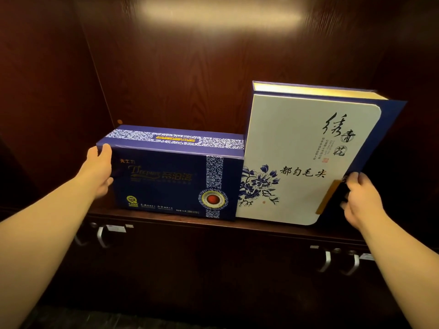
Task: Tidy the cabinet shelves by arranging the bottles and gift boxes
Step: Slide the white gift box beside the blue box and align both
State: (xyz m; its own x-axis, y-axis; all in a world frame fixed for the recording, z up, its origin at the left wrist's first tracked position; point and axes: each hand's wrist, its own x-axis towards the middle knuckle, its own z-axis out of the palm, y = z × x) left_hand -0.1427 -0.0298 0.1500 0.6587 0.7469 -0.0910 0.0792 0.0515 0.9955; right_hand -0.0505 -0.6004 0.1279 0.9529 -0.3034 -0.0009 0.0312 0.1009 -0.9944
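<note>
two gift boxes stand touching on the shelf: left hand grips the dark blue box, right hand grips the white box; final alignment pending, no bottles visible.

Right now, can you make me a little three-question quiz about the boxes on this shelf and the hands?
1. True or false: the white box stands taller than the dark blue box.
2. Which hand touches the dark blue box? A) left hand B) right hand C) neither
3. Fill in: the flower painted on the white box is ____ in colour.

Key:
1. True; both stand side by side on the shelf, and the white one rises higher.
2. A; it rests on that box's left end, while the right hand holds the white box's right edge.
3. Blue.
</note>
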